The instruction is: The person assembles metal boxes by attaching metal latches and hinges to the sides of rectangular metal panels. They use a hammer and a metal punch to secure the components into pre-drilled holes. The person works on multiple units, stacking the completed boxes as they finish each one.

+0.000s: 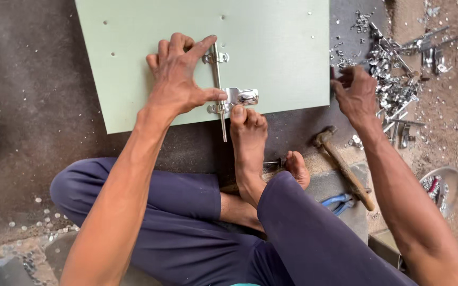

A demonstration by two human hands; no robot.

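A pale green board (271, 47) lies flat on the dark floor in front of me. A shiny metal latch with a long rod (219, 85) rests on its near edge. My left hand (178, 79) presses on the latch, forefinger and thumb pinching along the rod. My bare foot (247, 132) holds the board's edge by the latch's clasp. My right hand (356, 92) reaches past the board's right edge into a heap of small metal parts (393, 85), fingers curled on something I cannot make out.
A wooden-handled hammer (343, 164) lies right of my foot, with blue-handled pliers (337, 201) below it. A round bowl of small bits (441, 188) sits at the far right. Loose rivets (43, 220) dot the floor at lower left. A screwdriver tip (271, 161) lies between my feet.
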